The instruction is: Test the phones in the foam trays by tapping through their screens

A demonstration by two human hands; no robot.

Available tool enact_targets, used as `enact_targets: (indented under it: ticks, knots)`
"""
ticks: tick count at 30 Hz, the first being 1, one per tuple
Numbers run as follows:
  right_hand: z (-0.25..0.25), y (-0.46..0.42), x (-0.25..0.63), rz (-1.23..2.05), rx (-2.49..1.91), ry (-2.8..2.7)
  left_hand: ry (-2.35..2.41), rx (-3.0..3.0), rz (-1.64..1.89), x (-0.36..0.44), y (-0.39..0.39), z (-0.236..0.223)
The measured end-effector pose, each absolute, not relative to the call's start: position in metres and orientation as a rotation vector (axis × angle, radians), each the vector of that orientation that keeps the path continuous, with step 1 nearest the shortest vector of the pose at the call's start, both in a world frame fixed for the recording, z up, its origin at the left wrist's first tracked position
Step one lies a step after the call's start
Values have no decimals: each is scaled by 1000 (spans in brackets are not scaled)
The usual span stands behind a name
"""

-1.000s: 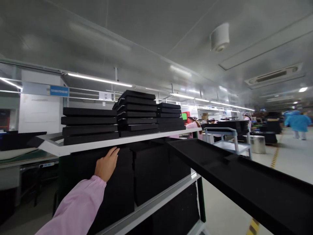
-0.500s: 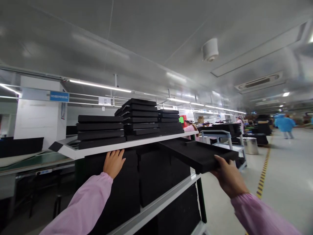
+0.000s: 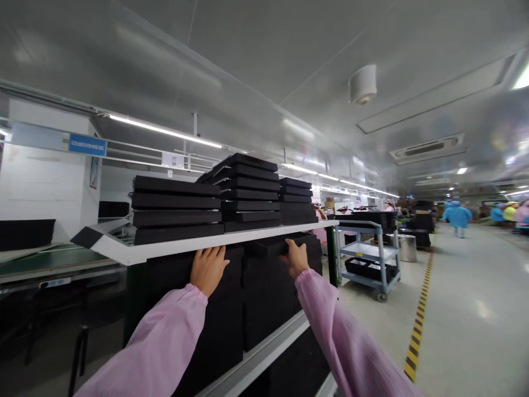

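A white rack shelf (image 3: 177, 246) carries three stacks of flat black foam trays (image 3: 248, 193). Under that shelf stand more black foam stacks (image 3: 264, 298). My left hand (image 3: 208, 268) lies flat against the left lower stack, fingers together and pointing up, just under the shelf's edge. My right hand (image 3: 295, 257) presses on the end of a black foam tray (image 3: 270, 246) that lies on top of the middle lower stack, tucked beneath the shelf. Both arms wear pink sleeves.
A blue-grey wheeled cart (image 3: 367, 259) with black trays stands to the right of the rack. A yellow-striped floor line (image 3: 419, 325) runs along the aisle. Workers in blue and pink stand far off (image 3: 457, 216). A conveyor bench (image 3: 45, 264) lies to the left.
My right hand has pushed the black tray from out in the aisle into the gap under the top shelf. The left hand has stayed on the left stack.
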State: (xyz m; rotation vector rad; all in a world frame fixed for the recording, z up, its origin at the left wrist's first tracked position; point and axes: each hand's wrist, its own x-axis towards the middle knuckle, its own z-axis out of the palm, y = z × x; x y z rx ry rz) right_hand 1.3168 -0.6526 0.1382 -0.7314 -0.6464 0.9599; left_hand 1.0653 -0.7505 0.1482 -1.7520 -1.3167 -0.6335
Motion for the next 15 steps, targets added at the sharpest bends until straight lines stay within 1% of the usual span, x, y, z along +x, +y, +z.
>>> enact_targets:
  ticks: [8, 15]
  knots:
    - [123, -590, 1288, 967, -773, -674, -1264, -1718, -593, 1058, -741, 132]
    - [121, -576, 1279, 1013, -817, -713, -1248, -1656, -599, 1056, -741, 132]
